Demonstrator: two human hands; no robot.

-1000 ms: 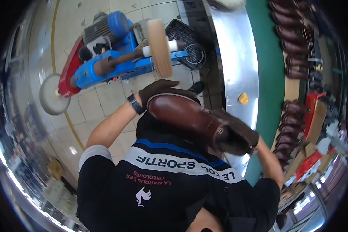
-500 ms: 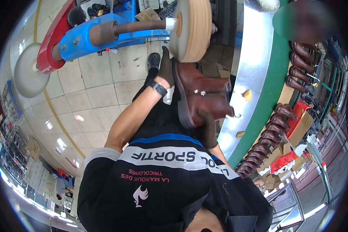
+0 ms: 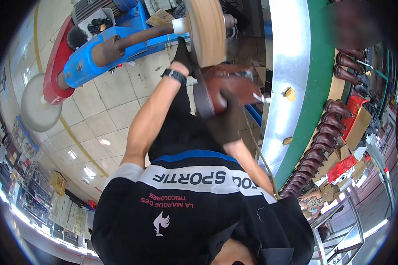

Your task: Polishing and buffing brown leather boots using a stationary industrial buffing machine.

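Observation:
A brown leather ankle boot is in front of me, its dark sole turned to the left and its toe end up against the rim of a pale buffing wheel. My left hand, in a dark glove, is closed on the toe end at the sole side, its fingers partly hidden. Wrapped over the heel end is my right hand, also in a dark glove. A white tag or string hangs at the boot's top opening. The boot is slightly blurred.
The wheel sits on a shaft of a blue and red machine, with a second pale wheel at left. On the right, a metal-edged green bench carries rows of brown boots and small yellowish blocks.
The boot has tilted and moved away from me, its zip side now less visible. My right hand has come up over the heel. The view has shifted a little.

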